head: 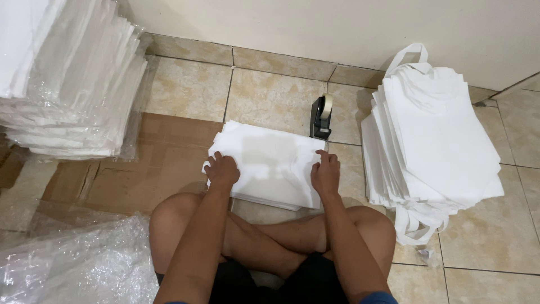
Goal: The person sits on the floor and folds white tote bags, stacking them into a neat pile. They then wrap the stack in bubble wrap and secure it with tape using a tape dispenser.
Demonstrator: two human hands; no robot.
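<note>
I sit cross-legged on a tiled floor with a folded white fabric bag stack lying in front of my knees. My left hand grips its near left edge with curled fingers. My right hand holds the right edge the same way, fingers bent over the fabric. Behind the stack stands a black tape dispenser, just beyond my right hand.
A tall pile of white tote bags with handles lies at the right. Plastic-wrapped white stacks rest at the upper left on flattened cardboard. Crumpled clear plastic covers the lower left. A wall runs along the back.
</note>
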